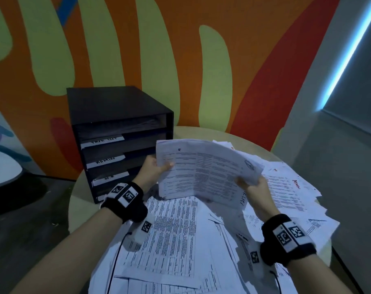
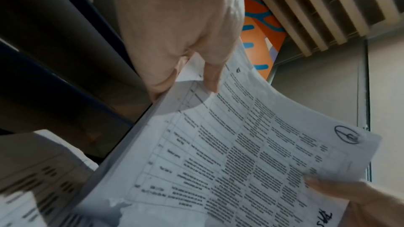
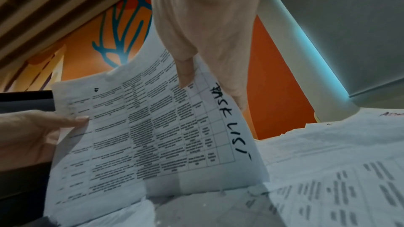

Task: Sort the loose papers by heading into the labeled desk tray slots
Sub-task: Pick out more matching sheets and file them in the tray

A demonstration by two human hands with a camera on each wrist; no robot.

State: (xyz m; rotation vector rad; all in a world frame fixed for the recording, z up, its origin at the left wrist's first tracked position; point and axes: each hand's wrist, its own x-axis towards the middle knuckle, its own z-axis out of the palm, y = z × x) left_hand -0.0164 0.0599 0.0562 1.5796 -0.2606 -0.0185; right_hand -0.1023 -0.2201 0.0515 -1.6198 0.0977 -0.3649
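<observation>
Both hands pinched one sheet [image 1: 205, 172] above the paper pile [image 1: 180, 240] on the table [image 1: 78, 200]: left hand [image 1: 152, 169] on its near-tray edge, right hand [image 1: 254, 192] opposite. The heading read "TASK LIST". Judged step: reading it. Next move likely calls for matching the label on the tray [image 1: 121, 124] and sliding the sheet in flat.

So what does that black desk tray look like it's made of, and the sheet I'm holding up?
The desk tray looks like matte black plastic or coated board: flat, dull panels with no shine or grain; which one I cannot tell. The sheet, held by the left hand and right hand, looks like thin white printer paper: it bows and carries printed tables and handwritten marker.
</observation>
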